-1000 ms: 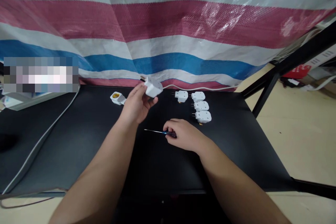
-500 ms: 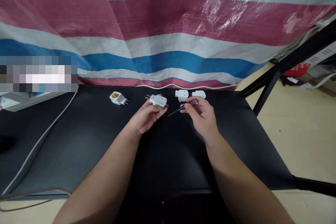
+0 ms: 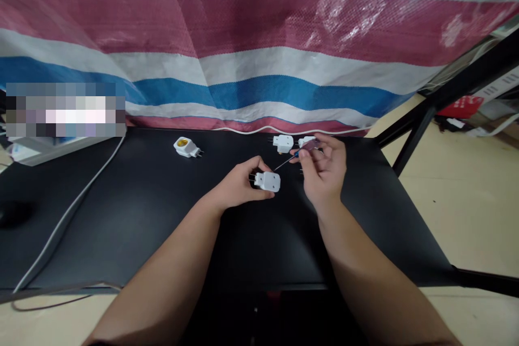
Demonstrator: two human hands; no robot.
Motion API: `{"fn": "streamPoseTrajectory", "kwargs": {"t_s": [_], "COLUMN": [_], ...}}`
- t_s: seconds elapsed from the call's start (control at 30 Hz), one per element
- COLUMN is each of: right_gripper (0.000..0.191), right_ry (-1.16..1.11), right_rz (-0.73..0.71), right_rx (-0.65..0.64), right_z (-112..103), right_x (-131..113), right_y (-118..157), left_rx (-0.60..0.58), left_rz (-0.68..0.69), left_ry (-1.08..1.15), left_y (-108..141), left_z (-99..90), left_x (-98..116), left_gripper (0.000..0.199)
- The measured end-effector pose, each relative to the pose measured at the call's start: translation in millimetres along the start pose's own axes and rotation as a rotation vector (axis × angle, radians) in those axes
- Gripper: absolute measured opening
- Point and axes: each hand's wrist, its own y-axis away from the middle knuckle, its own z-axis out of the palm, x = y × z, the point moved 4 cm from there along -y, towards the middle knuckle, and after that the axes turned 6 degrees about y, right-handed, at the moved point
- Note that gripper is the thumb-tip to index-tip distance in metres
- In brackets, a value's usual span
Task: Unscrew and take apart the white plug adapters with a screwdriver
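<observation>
Between the thumb and fingers of my left hand is a white plug adapter, its metal pins pointing left and its face with dark holes turned up. My right hand is closed on a thin screwdriver with a see-through, partly blue handle. The screwdriver's shaft slants down to the left, and its tip is at the adapter's upper edge; I cannot tell whether they touch. Behind the hands lies a second white adapter. Another white adapter is partly hidden by my right hand.
A white plug-in socket with a yellow inside lies on the black table at the back left. A cable crosses the left side. Striped sheeting hangs behind, and a black metal frame stands at the right.
My left hand has brought the adapter right and nearer to me, turning its holed face up. My right hand has shifted slightly right, and the screwdriver tip is now at the adapter.
</observation>
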Motion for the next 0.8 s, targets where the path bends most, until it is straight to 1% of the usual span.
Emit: {"fn": "streamPoseTrajectory", "kwargs": {"t_s": [0.1, 0.17, 0.23, 0.3, 0.4, 0.47, 0.53, 0.8], "right_gripper": [0.034, 0.033, 0.033, 0.033, 0.034, 0.033, 0.033, 0.032], "right_ry": [0.03, 0.037, 0.027, -0.007, -0.051, -0.036, -0.003, 0.025], "right_rz": [-0.002, -0.011, -0.028, -0.056, -0.095, -0.086, -0.062, -0.091], "right_rx": [-0.132, -0.172, -0.151, -0.101, -0.072, -0.098, -0.133, -0.139], "right_z": [9, 11, 9, 5, 3, 5, 7, 10], "right_x": [3, 3, 2, -2, -7, -8, -7, -4], "right_y": [6, 8, 8, 7, 7, 8, 9, 12], "left_rx": [-0.071, -0.098, -0.109, -0.103, -0.1, -0.112, -0.122, -0.123], "left_rz": [-0.042, -0.06, -0.062, -0.035, 0.049, 0.086, 0.093, 0.114], "left_ry": [-0.046, -0.029, -0.04, -0.11, -0.225, -0.267, -0.279, -0.282], "left_y": [1, 1, 1, 0, -1, -2, -3, -3], "left_z": [1.9, 2.6, 2.5, 1.5, 0.5, 0.8, 1.3, 4.4], "left_x": [-3, -5, -5, -4, 0, 2, 2, 2], "left_gripper": [0.045, 0.058, 0.073, 0.078, 0.069, 0.06, 0.054, 0.05]}}
